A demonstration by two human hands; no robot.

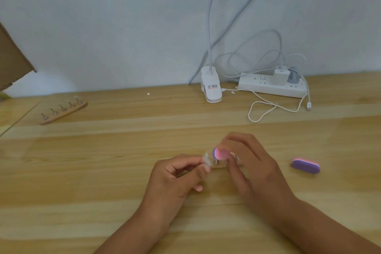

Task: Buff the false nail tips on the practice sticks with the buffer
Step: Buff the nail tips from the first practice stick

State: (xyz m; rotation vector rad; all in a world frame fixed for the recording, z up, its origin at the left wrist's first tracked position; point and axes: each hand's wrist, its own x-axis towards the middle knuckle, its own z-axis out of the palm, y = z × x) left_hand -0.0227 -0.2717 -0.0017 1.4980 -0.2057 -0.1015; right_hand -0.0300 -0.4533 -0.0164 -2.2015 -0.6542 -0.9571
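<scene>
Lower centre, my left hand [177,173] pinches the clear plastic nail tip [206,160]; my right hand [247,167] grips the pink-purple foam buffer [220,154]. Hard strokes might pop the tip loose.

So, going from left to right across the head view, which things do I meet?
Cardboard, wooden rack of practice sticks, left hand pinching a clear nail tip, pink-purple buffer, right hand gripping it, second buffer. The lamp clip and power strip overlap these, so I leave them out.

Glossy wooden table [103,161]; clear plastic nail tip [206,160].
</scene>
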